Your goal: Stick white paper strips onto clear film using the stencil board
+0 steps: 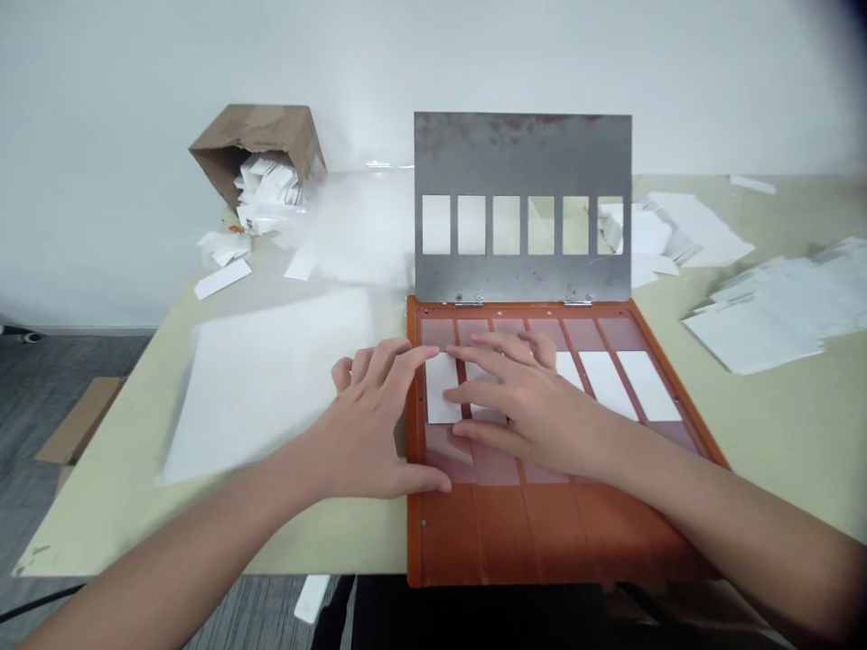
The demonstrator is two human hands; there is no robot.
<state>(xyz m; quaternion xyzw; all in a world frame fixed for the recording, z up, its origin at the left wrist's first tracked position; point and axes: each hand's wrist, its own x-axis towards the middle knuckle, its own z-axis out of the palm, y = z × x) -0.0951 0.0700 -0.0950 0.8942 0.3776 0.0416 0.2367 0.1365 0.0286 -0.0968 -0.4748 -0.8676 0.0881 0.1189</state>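
Note:
An orange board (447, 542) with several shallow slots lies in front of me, its grey metal lid (521, 153) hinged upright at the back. White cards lie in a row across the slots. My left hand (369, 424) is at the board's left edge, thumb and index finger spread on either side of the leftmost card's (442, 411) left end. Stretched over the board, my right hand (532, 397) has its fingers apart, tips on or just above the leftmost card and its neighbour. It partly hides the middle cards; the rightmost card (650, 386) shows fully.
A white sheet stack (271, 379) lies to the left on the pale table (122, 487). Behind it a cardboard box (264, 126) on its side spills white pieces. Piles of white cards (765, 311) lie on the right, near the wall (366, 54).

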